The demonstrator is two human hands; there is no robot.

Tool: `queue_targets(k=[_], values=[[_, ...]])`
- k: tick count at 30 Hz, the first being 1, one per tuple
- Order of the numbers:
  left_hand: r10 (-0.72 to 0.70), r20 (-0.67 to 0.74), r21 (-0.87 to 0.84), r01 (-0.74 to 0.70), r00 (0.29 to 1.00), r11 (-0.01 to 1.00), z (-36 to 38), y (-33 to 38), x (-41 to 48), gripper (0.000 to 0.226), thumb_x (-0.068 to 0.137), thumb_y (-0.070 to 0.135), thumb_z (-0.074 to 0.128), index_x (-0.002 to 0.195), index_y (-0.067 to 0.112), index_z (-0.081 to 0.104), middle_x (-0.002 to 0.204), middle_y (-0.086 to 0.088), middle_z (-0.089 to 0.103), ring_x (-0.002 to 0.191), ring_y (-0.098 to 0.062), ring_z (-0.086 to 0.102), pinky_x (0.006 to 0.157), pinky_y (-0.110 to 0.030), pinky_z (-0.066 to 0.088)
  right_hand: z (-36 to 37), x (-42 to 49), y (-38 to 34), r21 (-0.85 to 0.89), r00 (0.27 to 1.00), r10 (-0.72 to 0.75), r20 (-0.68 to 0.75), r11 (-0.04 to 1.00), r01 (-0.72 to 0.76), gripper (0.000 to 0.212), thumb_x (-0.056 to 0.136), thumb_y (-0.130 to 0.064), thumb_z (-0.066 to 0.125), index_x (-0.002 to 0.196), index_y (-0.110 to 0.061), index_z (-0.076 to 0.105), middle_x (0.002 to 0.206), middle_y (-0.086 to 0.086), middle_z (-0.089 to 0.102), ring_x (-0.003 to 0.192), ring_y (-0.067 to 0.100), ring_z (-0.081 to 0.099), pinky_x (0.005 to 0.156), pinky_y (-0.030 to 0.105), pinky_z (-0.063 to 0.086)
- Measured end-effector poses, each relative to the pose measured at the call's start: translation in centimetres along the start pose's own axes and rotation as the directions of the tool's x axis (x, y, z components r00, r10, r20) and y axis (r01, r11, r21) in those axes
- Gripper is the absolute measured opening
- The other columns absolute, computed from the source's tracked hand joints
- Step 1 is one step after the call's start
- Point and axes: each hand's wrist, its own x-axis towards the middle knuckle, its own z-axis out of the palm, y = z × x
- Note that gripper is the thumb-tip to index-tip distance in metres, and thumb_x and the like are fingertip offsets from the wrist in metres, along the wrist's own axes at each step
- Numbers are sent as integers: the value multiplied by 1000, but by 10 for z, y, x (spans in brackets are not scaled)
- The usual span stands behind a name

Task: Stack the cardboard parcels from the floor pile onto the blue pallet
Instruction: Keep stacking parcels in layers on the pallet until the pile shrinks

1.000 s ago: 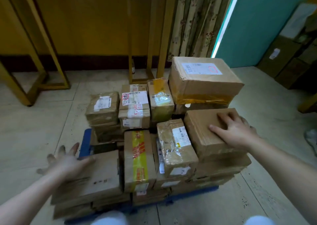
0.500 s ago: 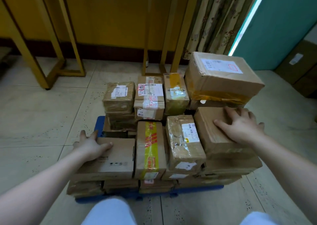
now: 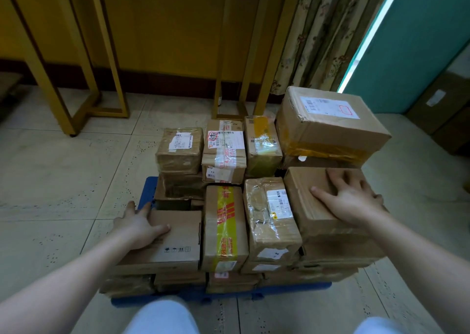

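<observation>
Blue pallet (image 3: 150,189) recorded on the tiled floor, loaded with cardboard parcels (image 3: 269,219) in layers. Left grip (image 3: 138,225) laid released on the flat carton (image 3: 175,244) at the near-left corner, fingers straight, thumb on its top. Right grip (image 3: 351,201) spread flat, released, on the plain box (image 3: 310,201) at near right. Yellow-taped parcel (image 3: 223,229) seen between them. Large labelled box (image 3: 328,130) stacked highest, far right. Yellow frame legs (image 3: 106,53) noted beyond.

Left arm (image 3: 63,280): bare, reaching forward from the lower left.
Left hand (image 3: 141,225): palm down, fingers (image 3: 132,207) straight and slightly spread, thumb pointing inward.
Right arm (image 3: 419,254): bare, reaching forward from the lower right.
Right hand (image 3: 352,198): palm down, lying flat, fingers splayed, thumb pointing inward.
Spacing: hands well apart, the right one farther forward.
</observation>
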Motion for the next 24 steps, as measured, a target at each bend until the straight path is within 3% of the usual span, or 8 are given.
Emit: queue_targets(k=[3,6,9,12,17,20,22,24], values=[[24,18,14,-24,1000,1000,-6,2,2,94,79,72,52,152,32,8,160,-8,0,142,-39,18,112,-49,28,-5,-3,-3,20,1000,6,-4,1000,-6,83,79,-84,28,149,-46,9,161,0,5,145,35,9,113,60,12],[65,-91,-47,-69,994,996,-20,14,10,92,81,71,47,152,31,4,161,-6,-2,145,-39,6,113,-60,21,-15,-8,-7,44,975,-57,-216,997,68,80,82,-78,36,149,-36,24,155,6,23,142,31,20,112,52,21],[107,-304,-101,-144,946,984,-43,43,14,89,84,67,45,153,30,2,161,-5,-1,146,-35,5,111,-62,20,-32,-10,-13,59,849,-167,-501,972,226,68,84,-64,51,138,-23,44,136,10,41,128,28,35,104,44,33],[155,-380,-129,-218,912,967,-67,75,16,86,86,64,46,151,33,-1,161,-4,-4,147,-32,0,113,-60,16,-50,2,-21,63,771,-200,-605,953,297,68,82,-57,61,136,-18,45,135,11,40,127,30,34,104,44,31],[177,-323,-96,-218,930,971,-87,117,38,87,82,68,49,151,40,4,161,-2,-8,145,-36,-10,113,-64,10,-75,35,-39,-8,857,-195,-477,976,218,87,80,-68,56,150,-32,20,157,6,16,145,28,11,117,48,15],[122,-267,-45,-139,956,989,-90,114,70,86,79,78,38,150,39,9,160,-6,-6,144,-39,-13,112,-65,4,-83,57,-40,-26,929,-156,-335,987,157,92,79,-74,53,152,-39,10,162,3,4,148,30,1,118,54,5],[104,-208,-70,-121,973,990,-88,107,88,86,78,80,36,150,38,15,160,-13,4,145,-40,2,113,-62,12,-84,68,-39,-20,947,-147,-287,989,147,89,79,-76,50,151,-42,10,162,1,5,148,31,1,117,58,3],[106,-167,-193,-138,980,971,-85,105,97,86,78,76,44,150,36,18,154,-18,24,134,-40,35,106,-55,36,-84,74,-40,-31,941,-164,-296,986,162,86,79,-77,48,150,-43,15,162,1,10,147,30,6,116,59,6]])
